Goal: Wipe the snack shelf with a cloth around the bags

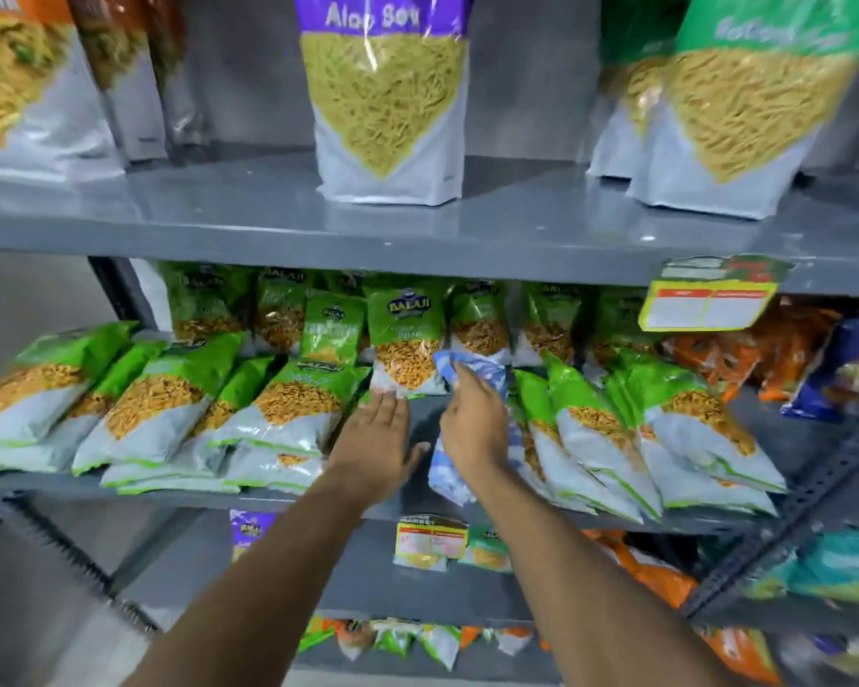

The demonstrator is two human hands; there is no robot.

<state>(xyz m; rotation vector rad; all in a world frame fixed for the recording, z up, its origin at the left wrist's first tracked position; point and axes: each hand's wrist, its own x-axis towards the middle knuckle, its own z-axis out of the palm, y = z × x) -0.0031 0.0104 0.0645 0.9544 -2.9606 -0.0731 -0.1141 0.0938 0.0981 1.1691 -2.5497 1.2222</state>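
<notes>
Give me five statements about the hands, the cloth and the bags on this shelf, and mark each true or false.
1. The right hand grips the blue-and-white patterned cloth. True.
2. The left hand holds a spray bottle. False: it is open and flat, holding nothing, fingers toward the upright green-topped snack bag.
3. The tall purple-topped pouch of yellow noodles stands on the grey metal shelf above the hands. True.
4. The bags left of the hands are all orange. False: they are green-topped bags.
5. A yellow price tag hangs from the upper shelf edge at the right. True.
</notes>
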